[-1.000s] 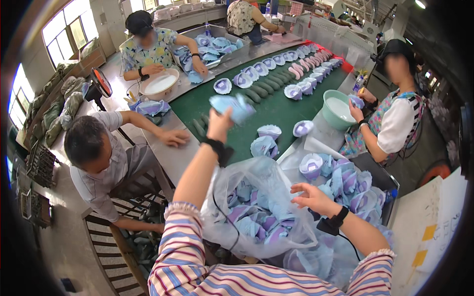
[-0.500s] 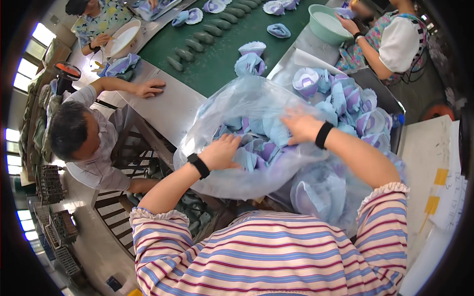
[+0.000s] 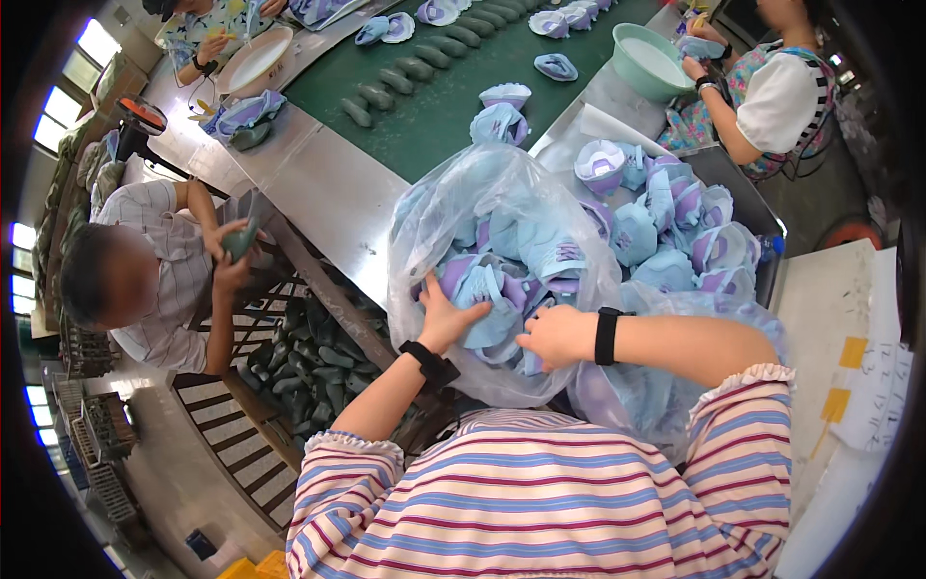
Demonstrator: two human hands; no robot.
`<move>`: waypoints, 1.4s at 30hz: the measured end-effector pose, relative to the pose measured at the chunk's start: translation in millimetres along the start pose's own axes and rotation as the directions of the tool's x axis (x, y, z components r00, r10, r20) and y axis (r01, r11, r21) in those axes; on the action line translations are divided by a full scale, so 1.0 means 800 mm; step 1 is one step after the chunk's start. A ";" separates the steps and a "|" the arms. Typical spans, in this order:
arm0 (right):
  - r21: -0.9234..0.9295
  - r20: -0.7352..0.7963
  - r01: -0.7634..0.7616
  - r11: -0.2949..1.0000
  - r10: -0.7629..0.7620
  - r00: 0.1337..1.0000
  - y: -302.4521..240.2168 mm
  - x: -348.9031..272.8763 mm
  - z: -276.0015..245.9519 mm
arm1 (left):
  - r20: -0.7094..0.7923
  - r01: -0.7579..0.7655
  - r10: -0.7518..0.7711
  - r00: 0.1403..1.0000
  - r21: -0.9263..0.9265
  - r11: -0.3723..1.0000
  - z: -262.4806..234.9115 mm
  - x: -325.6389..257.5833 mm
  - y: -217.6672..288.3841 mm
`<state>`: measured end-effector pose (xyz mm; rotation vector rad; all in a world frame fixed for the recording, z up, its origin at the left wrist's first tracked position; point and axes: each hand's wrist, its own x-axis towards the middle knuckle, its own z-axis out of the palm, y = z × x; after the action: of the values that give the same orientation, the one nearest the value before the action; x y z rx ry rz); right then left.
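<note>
A clear plastic bag (image 3: 407, 232) stands in front of me, full of light-blue and purple shoe uppers. Inside its mouth my left hand (image 3: 449, 318) is open, thumb spread from the fingers, resting against a blue shoe upper (image 3: 482, 294). My right hand (image 3: 564, 336) is closed, its bent fingers at the edge of a shoe upper low in the bag; its fingertips are partly hidden. More loose uppers (image 3: 666, 265) are heaped right of the bag. Another filled clear bag (image 3: 622, 396) lies beneath my right forearm.
Green shoe lasts (image 3: 415, 68) line a green conveyor belt (image 3: 386, 145) beyond a metal table edge (image 3: 338, 217). At left a seated person (image 3: 159, 261) holds a last (image 3: 239, 241) above a bin of lasts (image 3: 309, 367). Two co-workers sit by basins (image 3: 651, 63) farther off.
Both hands have moved down and closer together within the bag, and its mouth has shifted right and narrowed. The person at left has taken a hand off the table and now holds a last.
</note>
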<state>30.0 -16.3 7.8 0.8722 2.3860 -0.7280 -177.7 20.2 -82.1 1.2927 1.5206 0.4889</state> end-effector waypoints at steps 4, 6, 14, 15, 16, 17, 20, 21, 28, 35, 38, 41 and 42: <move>0.205 -0.111 -0.068 0.976 0.092 0.990 0.028 -0.015 -0.003 | 0.262 -0.008 0.063 0.963 -0.204 0.979 -0.011 -0.021 -0.007; 0.330 -0.181 -0.118 0.936 0.185 0.966 0.052 -0.021 0.002 | 0.288 -0.150 0.176 0.941 -0.110 0.983 -0.009 -0.033 -0.007; 0.801 -0.541 0.280 0.528 0.439 0.718 0.037 -0.049 -0.066 | 0.020 -0.537 0.541 0.841 -0.092 0.838 -0.098 -0.058 0.132; 0.858 -0.479 0.307 0.411 0.427 0.767 0.027 -0.057 -0.096 | 0.059 -0.564 0.565 0.823 -0.033 0.825 -0.108 -0.058 0.144; 0.829 -0.509 0.321 0.458 0.382 0.771 0.026 -0.051 -0.102 | 0.048 -0.568 0.578 0.815 -0.139 0.811 -0.105 -0.055 0.150; 0.793 -0.543 0.339 0.507 0.336 0.769 0.027 -0.044 -0.108 | 0.037 -0.573 0.597 0.801 -0.240 0.784 -0.098 -0.049 0.155; 0.837 -0.542 0.525 0.154 0.363 0.758 0.023 -0.035 -0.108 | 0.085 -0.378 0.554 0.828 -0.646 0.663 -0.087 -0.025 0.139; 0.815 -0.506 0.573 -0.091 0.372 0.778 0.027 -0.040 -0.101 | 0.141 -0.208 0.466 0.873 -0.757 0.620 -0.088 -0.026 0.134; 0.738 -0.358 0.513 -0.437 0.391 0.848 0.081 -0.080 -0.068 | 0.106 -0.213 0.370 0.923 -0.661 0.720 -0.061 -0.020 0.105; 0.681 -0.213 0.493 -0.541 0.499 0.840 0.077 -0.098 -0.055 | -0.050 -0.083 0.090 0.995 -0.910 0.406 -0.070 -0.011 0.086; 0.705 -0.295 0.479 -0.523 0.399 0.868 0.098 -0.103 -0.025 | -0.431 -0.780 0.653 0.623 -0.270 0.565 -0.055 -0.039 0.118; 0.681 -0.453 0.480 -0.553 0.197 0.870 0.084 -0.093 -0.029 | -0.151 -0.897 0.982 0.114 0.409 0.167 -0.052 -0.055 0.141; 0.665 -0.488 0.508 -0.547 0.196 0.850 0.072 -0.091 -0.040 | -0.187 -0.910 0.979 0.081 0.387 0.150 -0.045 -0.052 0.136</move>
<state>110.3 10.5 57.4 1.0581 1.0983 -3.6513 -162.2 30.4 38.7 2.4211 0.7125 1.6195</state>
